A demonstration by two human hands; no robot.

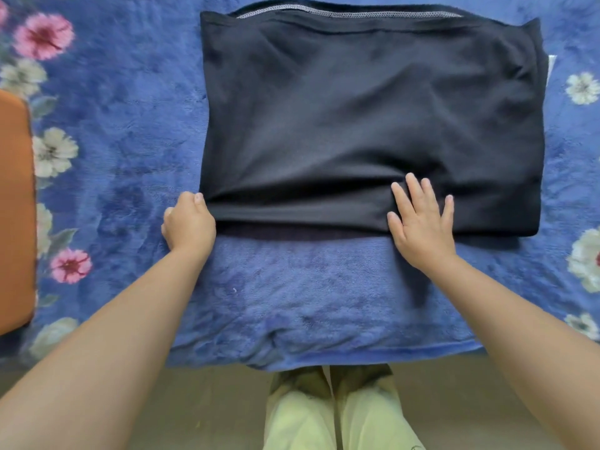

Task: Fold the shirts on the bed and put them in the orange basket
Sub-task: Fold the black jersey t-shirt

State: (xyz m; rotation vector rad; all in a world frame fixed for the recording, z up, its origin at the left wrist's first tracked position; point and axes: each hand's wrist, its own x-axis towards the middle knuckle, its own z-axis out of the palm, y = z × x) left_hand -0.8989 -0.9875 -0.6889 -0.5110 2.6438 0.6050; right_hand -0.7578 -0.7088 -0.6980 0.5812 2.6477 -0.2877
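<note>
A dark navy shirt (357, 118) lies folded into a broad rectangle on the blue floral blanket (123, 131) of the bed. My left hand (188, 222) grips the shirt's near left corner, fingers curled round the fabric edge. My right hand (420, 222) rests flat on the near edge of the shirt, fingers straight and spread. The orange basket (14, 209) shows only as a side at the far left edge of the view.
The bed's near edge (324, 358) runs across the lower part of the view, with my legs in pale trousers (331, 414) and the floor below it. A white bit of cloth (551, 69) peeks out at the shirt's right side.
</note>
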